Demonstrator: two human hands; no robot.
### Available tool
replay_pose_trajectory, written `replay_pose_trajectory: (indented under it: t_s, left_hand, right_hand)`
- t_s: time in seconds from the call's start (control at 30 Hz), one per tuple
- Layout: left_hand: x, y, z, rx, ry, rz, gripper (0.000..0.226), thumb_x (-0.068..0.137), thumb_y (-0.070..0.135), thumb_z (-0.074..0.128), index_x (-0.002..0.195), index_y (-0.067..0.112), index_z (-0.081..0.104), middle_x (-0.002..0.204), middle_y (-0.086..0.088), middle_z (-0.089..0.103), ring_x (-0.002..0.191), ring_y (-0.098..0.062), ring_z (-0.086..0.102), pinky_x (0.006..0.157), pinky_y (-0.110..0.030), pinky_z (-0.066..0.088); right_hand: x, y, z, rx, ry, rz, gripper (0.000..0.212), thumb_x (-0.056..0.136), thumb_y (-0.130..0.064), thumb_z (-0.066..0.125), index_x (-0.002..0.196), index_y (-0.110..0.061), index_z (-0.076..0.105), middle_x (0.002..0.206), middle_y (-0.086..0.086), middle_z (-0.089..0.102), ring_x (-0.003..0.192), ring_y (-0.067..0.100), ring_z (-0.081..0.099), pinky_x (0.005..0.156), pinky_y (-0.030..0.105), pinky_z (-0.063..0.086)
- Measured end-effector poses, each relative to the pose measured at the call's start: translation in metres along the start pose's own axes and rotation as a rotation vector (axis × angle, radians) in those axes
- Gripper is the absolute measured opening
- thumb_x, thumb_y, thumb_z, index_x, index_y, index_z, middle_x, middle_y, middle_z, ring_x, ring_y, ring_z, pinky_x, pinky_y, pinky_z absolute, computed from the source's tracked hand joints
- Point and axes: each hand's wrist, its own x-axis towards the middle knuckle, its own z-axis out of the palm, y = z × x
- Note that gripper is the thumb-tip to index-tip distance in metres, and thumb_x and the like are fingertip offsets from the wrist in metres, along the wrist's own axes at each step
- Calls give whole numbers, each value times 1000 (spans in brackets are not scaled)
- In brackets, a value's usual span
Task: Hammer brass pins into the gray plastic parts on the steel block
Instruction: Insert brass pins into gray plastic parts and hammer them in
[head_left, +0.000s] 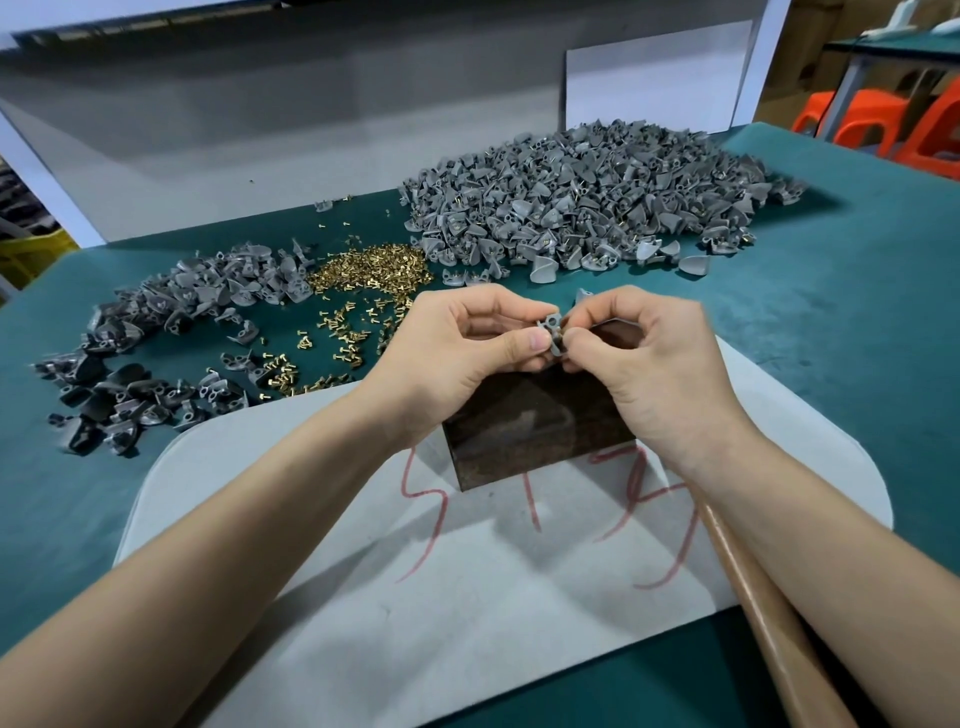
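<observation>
Figure: The left hand (467, 345) and right hand (657, 364) are working close together, both pinching one small gray plastic part (550, 326) between thumb and fingertips just above the dark rectangular steel block (535, 434). The block is sitting on a white sheet (363, 597). A heap of small brass pins (374, 270) is lying to the far left, and a brown wooden handle (753, 597) is lying near right.

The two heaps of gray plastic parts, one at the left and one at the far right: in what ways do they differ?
The right heap is much larger and piled higher than the left heap, which lies thin and scattered. Brass pins stick out of many parts in the right heap; none show in the left heap. Both hold the same gray shape and lie beside the loose brass pins.
</observation>
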Motion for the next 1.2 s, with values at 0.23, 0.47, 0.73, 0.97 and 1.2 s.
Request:
replay_pose_trajectory:
  t_s: [0.23,0.47,0.73,0.97,1.2]
  left_hand:
    - [-1,-1,0,1,-20,7,18,81,-8,61,90,7,67,73,-2,72,68,-14,68,71,-23,58]
    - [-2,0,1,-38,-16,8,17,83,-7,59,92,6,67,72,-3,71,65,-12,67,67,-20,57]
    - [-2,1,0,-60,-41,14,17,85,-5,56,95,5,65,68,1,69,64,-9,65,72,-21,57]
    - [-3,2,1,-46,-25,8,16,85,-6,57,94,5,65,68,0,70,64,-9,65,72,-22,58]
    - [-4,2,2,-27,-13,8,15,85,-4,59,93,7,65,68,0,70,63,-10,66,71,-22,58]
  right_hand:
    - [0,1,1,-8,-2,-13,16,75,-5,67,66,-18,64,74,11,69,76,36,65,77,53,52]
    - [4,-2,-4,65,-93,28,20,79,1,66,66,-15,65,66,2,68,63,16,66,72,34,56]
    - [11,-5,-11,377,-195,176,23,83,11,56,66,-3,64,65,3,66,65,13,66,64,21,57]
    - [12,-3,-14,393,-246,174,23,84,12,54,70,-4,63,64,3,66,66,12,66,62,19,54]
    - [12,-4,-16,388,-286,165,21,84,10,55,71,-4,63,65,2,66,66,12,65,63,20,55]
